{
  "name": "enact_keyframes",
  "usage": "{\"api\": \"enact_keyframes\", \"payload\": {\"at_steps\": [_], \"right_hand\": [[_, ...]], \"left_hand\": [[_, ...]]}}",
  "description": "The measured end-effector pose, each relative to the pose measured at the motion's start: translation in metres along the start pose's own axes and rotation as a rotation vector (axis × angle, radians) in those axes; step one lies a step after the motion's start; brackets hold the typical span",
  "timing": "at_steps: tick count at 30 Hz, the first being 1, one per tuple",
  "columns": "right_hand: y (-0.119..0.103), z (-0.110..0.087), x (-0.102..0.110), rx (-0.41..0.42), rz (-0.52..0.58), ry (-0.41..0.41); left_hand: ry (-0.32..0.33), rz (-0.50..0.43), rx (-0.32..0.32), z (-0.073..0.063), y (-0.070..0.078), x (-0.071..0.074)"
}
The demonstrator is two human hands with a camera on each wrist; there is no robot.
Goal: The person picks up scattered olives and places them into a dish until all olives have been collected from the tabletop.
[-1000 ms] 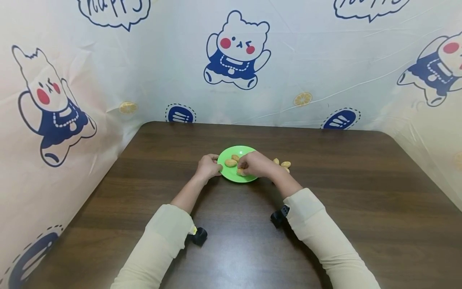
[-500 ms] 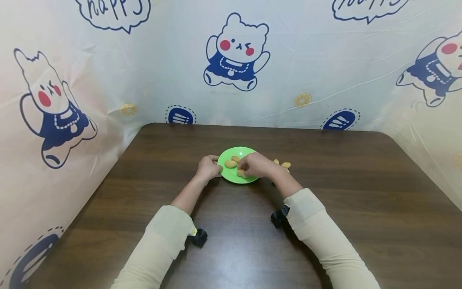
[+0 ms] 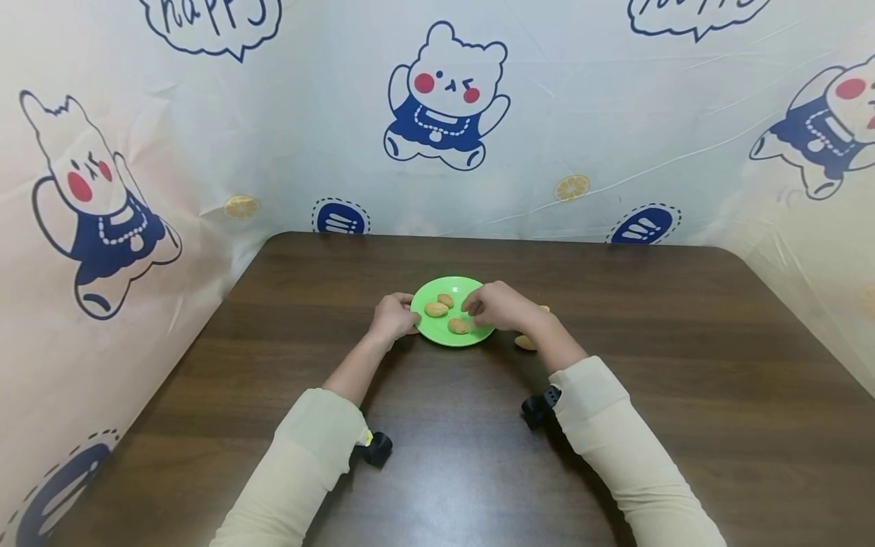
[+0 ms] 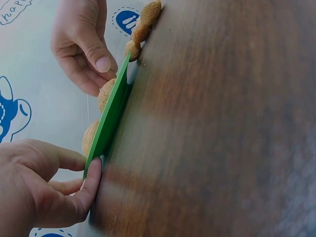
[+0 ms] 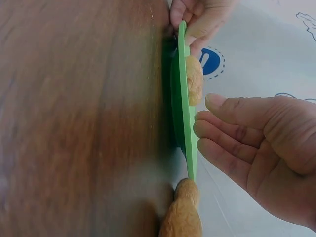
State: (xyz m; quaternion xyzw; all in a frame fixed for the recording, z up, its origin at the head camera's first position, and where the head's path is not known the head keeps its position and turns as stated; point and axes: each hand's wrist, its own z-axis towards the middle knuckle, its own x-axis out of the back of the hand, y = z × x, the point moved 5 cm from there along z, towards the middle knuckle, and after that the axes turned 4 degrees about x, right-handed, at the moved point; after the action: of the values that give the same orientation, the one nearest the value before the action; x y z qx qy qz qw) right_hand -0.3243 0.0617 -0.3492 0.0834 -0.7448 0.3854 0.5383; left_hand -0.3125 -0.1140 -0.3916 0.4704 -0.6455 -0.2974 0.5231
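Note:
My left hand [image 3: 393, 319] pinches the left rim of a small green plate [image 3: 432, 334], thumb and fingers on either side of the edge in the left wrist view. Tan, rough-shelled peanuts lie on the plate: one near the front [image 3: 458, 326], one at the left [image 3: 436, 310] and one behind [image 3: 446, 301]. Over the plate's right side is my right hand [image 3: 502, 305]. In the right wrist view its fingers [image 5: 222, 153] are extended and apart from the thumb, holding nothing, close beside a peanut [image 5: 194, 81] on the plate.
More peanuts lie on the brown wooden table [image 3: 437, 471] right of the plate, one in front of the right wrist [image 3: 525, 343] and another partly hidden behind it [image 3: 544, 308]. A cartoon-printed cloth [image 3: 287, 137] hangs around the table's back and sides.
My right hand has let go of the front peanut on the plate and moved a little to the right. My left hand keeps its grip on the rim.

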Motion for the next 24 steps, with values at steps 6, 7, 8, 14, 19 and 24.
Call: {"api": "enact_keyframes", "payload": {"at_steps": [6,7,8,14,19,24], "right_hand": [[0.002,-0.007,0.005,-0.005,-0.007,0.015],[0.003,-0.008,0.006,-0.002,-0.012,0.022],[0.004,-0.010,0.007,0.000,-0.018,0.029],[0.013,-0.019,0.012,0.005,-0.022,0.070],[0.020,-0.026,0.015,-0.016,-0.011,0.091],[0.025,-0.032,0.019,-0.038,0.007,0.099]], "left_hand": [[-0.001,0.001,-0.001,0.000,0.000,0.000],[-0.001,0.002,-0.001,0.000,0.000,0.000],[-0.002,0.002,-0.001,0.000,0.000,0.000],[-0.011,-0.006,0.006,-0.001,0.001,0.000],[-0.012,-0.012,0.007,0.000,0.000,0.000],[-0.011,-0.011,0.001,0.000,-0.001,0.000]]}}
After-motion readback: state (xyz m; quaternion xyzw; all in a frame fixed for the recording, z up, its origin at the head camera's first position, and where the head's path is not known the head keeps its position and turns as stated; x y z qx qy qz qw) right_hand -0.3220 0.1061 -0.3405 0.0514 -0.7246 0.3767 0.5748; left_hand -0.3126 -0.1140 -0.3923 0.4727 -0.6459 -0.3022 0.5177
